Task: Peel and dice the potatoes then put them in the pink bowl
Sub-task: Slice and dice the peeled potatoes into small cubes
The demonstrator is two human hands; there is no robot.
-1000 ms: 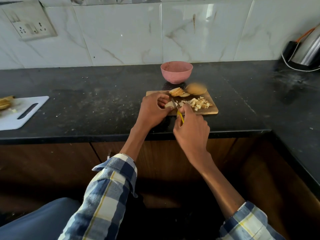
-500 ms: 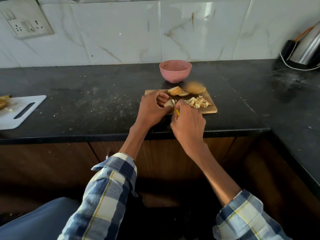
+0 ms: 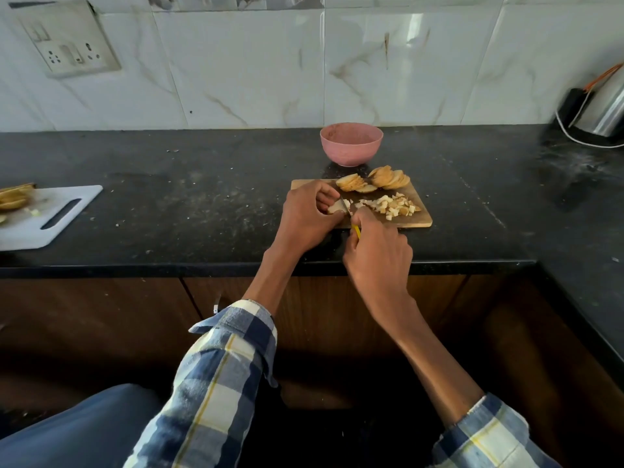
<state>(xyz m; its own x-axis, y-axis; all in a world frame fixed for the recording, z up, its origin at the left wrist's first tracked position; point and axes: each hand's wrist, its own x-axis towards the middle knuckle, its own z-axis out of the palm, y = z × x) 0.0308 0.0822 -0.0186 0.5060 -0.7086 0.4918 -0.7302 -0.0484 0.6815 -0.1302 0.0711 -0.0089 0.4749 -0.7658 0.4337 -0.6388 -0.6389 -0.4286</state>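
Potato slice [image 3: 335, 207] pinned on wooden board [image 3: 410, 221] by curled left hand [image 3: 309, 219]; knife [image 3: 347, 214] gripped in right hand [image 3: 378, 255]; blade close to fingertips, nick likely; pink bowl [image 3: 351, 143] behind, empty.

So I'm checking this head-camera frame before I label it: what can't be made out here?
- Inside of the pink bowl: its near wall hides the bottom.
- Knife: the right hand covers most of the yellow handle.
- Potato piece being cut: mostly under the left hand.
- Slices on the white cutting board: cut off by the left edge.
- Steel appliance: cut off by the right edge.
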